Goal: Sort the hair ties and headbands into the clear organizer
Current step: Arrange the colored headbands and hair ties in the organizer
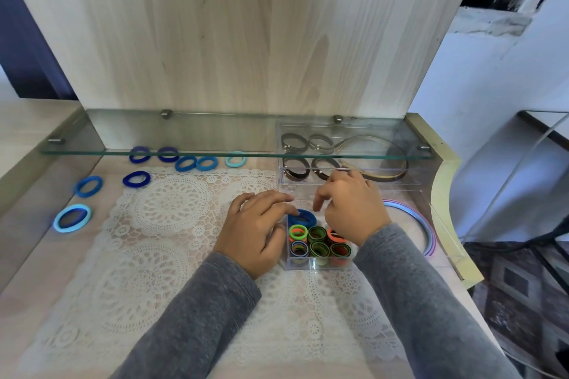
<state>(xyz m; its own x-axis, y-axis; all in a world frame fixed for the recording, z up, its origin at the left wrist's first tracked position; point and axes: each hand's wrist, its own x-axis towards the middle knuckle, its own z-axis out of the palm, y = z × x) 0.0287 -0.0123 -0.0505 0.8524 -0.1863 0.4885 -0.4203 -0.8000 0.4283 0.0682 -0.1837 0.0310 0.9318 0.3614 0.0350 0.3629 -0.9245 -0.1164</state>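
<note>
The clear organizer (pixel 311 266) stands on the lace mat, its front cells packed with green, orange and multicoloured hair ties (pixel 317 234). A dark blue hair tie (pixel 304 217) lies on top of a back cell. My left hand (pixel 258 231) pinches its left edge with curled fingers. My right hand (pixel 351 209) hovers over the organizer's right side, fingers loosely bent down and holding nothing. Several blue hair ties (pixel 137 179) lie scattered at the left. Pastel headbands (pixel 426 224) lie to the right.
A glass shelf (pixel 234 151) spans the back above the table. Behind the organizer a clear tray (pixel 348 180) holds brown ties and a thin brown headband (pixel 385 175). The table's right edge (pixel 455 258) drops to a patterned floor.
</note>
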